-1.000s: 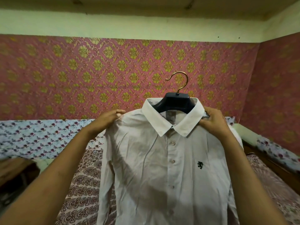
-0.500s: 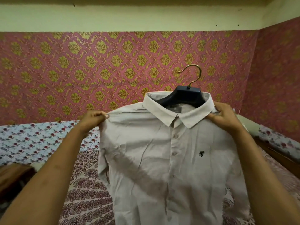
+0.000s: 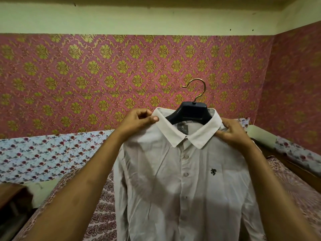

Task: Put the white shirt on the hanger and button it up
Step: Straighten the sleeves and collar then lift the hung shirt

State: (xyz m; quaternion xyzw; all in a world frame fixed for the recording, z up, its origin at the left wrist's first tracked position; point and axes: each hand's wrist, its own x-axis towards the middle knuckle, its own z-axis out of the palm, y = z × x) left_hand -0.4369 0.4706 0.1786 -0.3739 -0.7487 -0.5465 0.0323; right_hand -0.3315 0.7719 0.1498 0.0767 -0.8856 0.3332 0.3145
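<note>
We've got the white shirt (image 3: 182,180) up in the air in front of us, already sitting on the hanger (image 3: 188,113), a dark plastic one with a gold hook (image 3: 198,90) that isn't hooked on anything. The hanger's neck shows inside the open collar (image 3: 175,134), with the shirt's label just below it.

Our left hand (image 3: 139,122) is pinching the cloth at the shoulder right beside the collar's left edge, thumb pressed against the curled fingers. Our right hand (image 3: 232,132) is clamped on the other shoulder, fingers bunching the fabric just past the collar's right point. So both hands are gripping the shirt, one per shoulder, and the whole thing hangs between them.

The front looks buttoned: the two sides meet down the middle and we can see a row of small buttons (image 3: 186,174) running down it, though the very top one under the collar is hard to make out. There's a little dark logo (image 3: 213,171) on the chest. The fabric is pretty wrinkled, and the sleeves drop straight down at the sides.

Behind the shirt there's a bed (image 3: 104,206) with a paisley-print sheet, a floral cloth (image 3: 43,155) along the wall, and pink wallpaper (image 3: 104,75) with gold motifs.
</note>
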